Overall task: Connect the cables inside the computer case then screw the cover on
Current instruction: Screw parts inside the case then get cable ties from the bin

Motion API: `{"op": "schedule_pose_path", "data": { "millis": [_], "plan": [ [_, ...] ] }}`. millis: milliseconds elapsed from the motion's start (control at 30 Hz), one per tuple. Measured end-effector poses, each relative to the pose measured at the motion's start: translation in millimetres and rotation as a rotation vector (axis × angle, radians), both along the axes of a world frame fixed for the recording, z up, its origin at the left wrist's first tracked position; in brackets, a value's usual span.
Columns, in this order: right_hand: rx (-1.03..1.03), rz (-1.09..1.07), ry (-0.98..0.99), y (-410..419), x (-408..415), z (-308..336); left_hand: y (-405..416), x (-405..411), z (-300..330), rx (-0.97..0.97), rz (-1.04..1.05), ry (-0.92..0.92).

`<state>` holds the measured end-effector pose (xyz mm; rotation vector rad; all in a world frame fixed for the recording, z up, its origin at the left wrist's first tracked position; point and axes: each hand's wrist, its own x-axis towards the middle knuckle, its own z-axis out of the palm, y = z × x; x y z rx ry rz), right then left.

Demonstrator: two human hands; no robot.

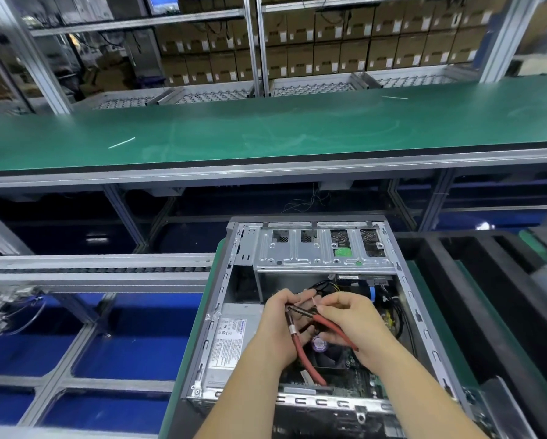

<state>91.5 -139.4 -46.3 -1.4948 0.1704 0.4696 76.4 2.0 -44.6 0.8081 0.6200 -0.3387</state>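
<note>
Both hands meet over the open computer case [300,258], my left hand [281,324] and right hand [351,318] each gripping a red cable [300,350] (cover unseen), so I'd line plugs up squarely before pushing home.

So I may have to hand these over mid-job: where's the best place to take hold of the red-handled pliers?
Probably by the red handles. They splay toward the person, clear of the dark nose, which sits between both hands' fingertips over the open computer case. Come from the near side, below the left hand and right hand, closing round both handles.
</note>
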Motion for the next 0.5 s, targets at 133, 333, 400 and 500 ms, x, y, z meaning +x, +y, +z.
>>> {"op": "schedule_pose_path", "data": {
  "millis": [133, 333, 400, 500],
  "plan": [
    [0.141, 0.157, 0.248, -2, -6, 0, 2, 1, 0, -0.055, -0.041, -0.042],
    [0.075, 0.457, 0.097, -9, -6, 0, 7, 6, -6, 0.024, 0.029, -0.100],
    [0.162, 0.430, 0.036, -13, -6, 3, 11, 8, -9, 0.056, 0.052, -0.123],
    [0.386, 0.320, 0.046, -22, -7, 7, 3, 6, -11, 0.217, 0.038, -0.132]
  ]
}}
